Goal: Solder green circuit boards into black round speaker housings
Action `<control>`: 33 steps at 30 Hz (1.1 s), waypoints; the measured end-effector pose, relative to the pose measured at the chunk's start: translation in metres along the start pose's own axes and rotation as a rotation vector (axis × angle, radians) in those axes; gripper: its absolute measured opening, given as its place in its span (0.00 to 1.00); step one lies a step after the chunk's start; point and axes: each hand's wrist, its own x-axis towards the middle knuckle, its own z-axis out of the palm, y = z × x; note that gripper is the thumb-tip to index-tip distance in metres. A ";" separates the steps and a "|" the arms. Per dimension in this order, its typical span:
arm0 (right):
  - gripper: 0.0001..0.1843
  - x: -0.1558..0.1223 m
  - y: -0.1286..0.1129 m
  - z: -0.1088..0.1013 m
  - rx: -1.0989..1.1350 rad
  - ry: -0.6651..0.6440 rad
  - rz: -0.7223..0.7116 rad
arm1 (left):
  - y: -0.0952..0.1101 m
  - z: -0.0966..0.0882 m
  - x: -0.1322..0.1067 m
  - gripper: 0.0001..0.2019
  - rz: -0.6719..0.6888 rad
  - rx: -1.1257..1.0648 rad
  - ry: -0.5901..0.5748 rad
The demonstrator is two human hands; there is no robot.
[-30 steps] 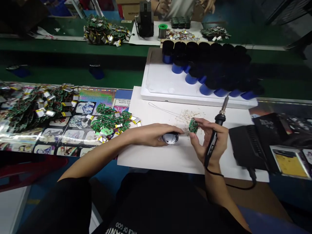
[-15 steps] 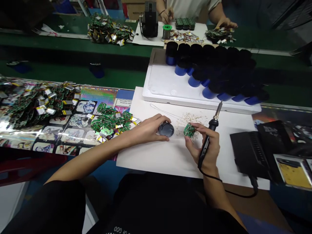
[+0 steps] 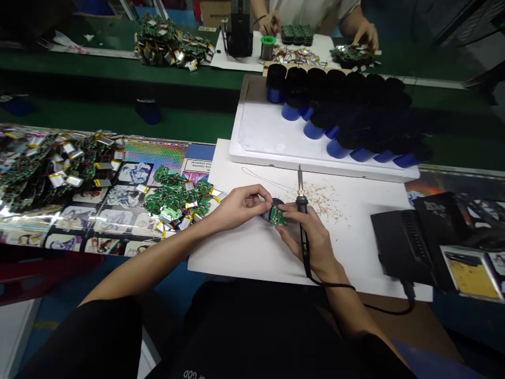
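In the head view, the left forearm rises from the lower left of the frame toward the centre, and the left hand (image 3: 242,208) lies low over a white sheet (image 3: 232,255), palm side turned inward and fingers curled. Its thumb and index finger come close together at the rim of a dark round cap (image 3: 267,216); the left grip is narrow, though I cannot tell whether it pinches anything.

The right forearm slants up and leftward from the lower right, bringing the right hand (image 3: 315,239) near the centre. The right grip holds two things at once: thumb and fingertips clasp a green circuit board (image 3: 278,216), which stands tilted in front of the cap and partly covers it — and a soldering iron (image 3: 303,231) passes between the fingers, nearly upright, its metal tip pointing to the top of the frame. The iron's cord (image 3: 335,286) trails beneath the wrist to the lower right.

Left of centre sits a small pile of circuit boards (image 3: 173,197), near the left forearm. Blue cylinders with black tops (image 3: 313,130) stand on a white foam tray (image 3: 260,134), upper right. Across the green worktop (image 3: 98,60), at the top, are a co-worker's hands (image 3: 366,36).
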 end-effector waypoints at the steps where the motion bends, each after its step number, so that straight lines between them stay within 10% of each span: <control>1: 0.26 0.001 0.000 0.002 -0.010 -0.005 -0.020 | 0.001 0.001 -0.002 0.12 -0.018 -0.050 -0.019; 33: 0.17 0.026 -0.021 0.012 0.213 0.269 0.231 | 0.000 0.010 -0.008 0.08 0.266 0.094 0.027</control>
